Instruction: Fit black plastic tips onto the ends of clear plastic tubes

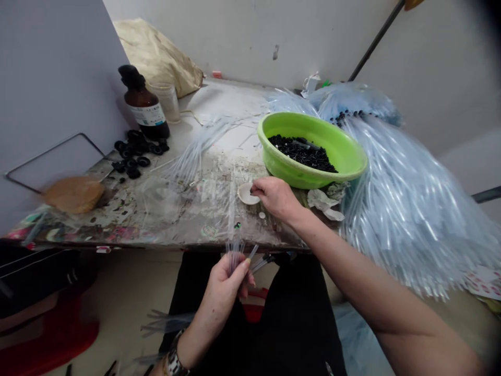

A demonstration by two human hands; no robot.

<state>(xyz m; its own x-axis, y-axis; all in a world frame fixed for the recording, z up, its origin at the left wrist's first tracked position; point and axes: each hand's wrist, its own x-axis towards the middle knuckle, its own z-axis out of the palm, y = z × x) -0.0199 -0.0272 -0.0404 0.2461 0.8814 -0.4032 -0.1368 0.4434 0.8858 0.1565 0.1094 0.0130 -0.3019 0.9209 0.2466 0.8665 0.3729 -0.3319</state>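
Note:
My left hand [230,279] is closed around a bunch of clear thin tubes [235,250] in front of the table's edge. Some of the tubes at its right side have black ends [268,258]. Over a small white dish [247,195] on the table, my right hand [274,197] pinches a small black piece [252,193]. Just behind that hand stands a green basin [309,177] with many small black parts [303,152] in it.
Large bundles of clear tubes [410,209] cover the right side. More loose tubes [191,156] lie left of centre. A brown bottle [144,107], black rings [133,151], a plastic cup [166,102] and a round wooden piece [74,194] are at the left. Crumpled paper [324,201] lies beside the basin.

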